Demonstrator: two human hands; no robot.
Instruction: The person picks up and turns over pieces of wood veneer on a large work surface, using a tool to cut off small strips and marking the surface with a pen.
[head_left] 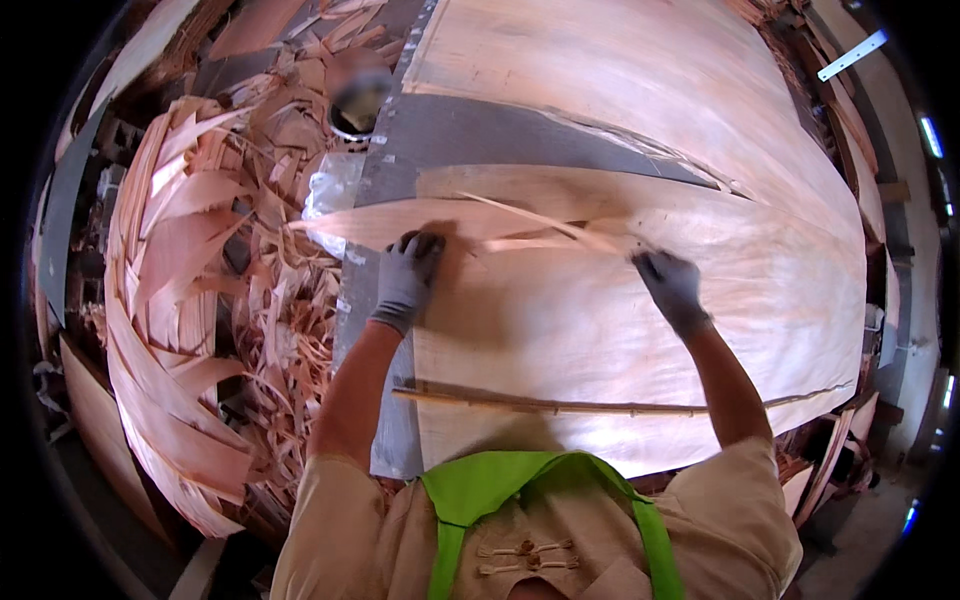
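Note:
A pale wood veneer sheet (560, 330) lies across the table in front of me. Over its far part stretches a loose, torn veneer strip (378, 222), its pointed left end reaching past the table edge. My left hand (408, 278), in a grey glove with dark fingertips, has its fingers curled closed at the strip's near edge. At the strip's narrow right end, my right hand (672, 288), gloved alike, is closed in a pinch. Between my hands a thin sliver (525, 217) crosses the strip at a slant.
A long thin stick (560, 407) lies across the sheet's near part. Another large veneer sheet (600, 50) covers the table's far side, with grey tabletop (500, 118) showing between. Curled veneer scraps (180, 300) heap up at the left, beside crumpled clear plastic (332, 190).

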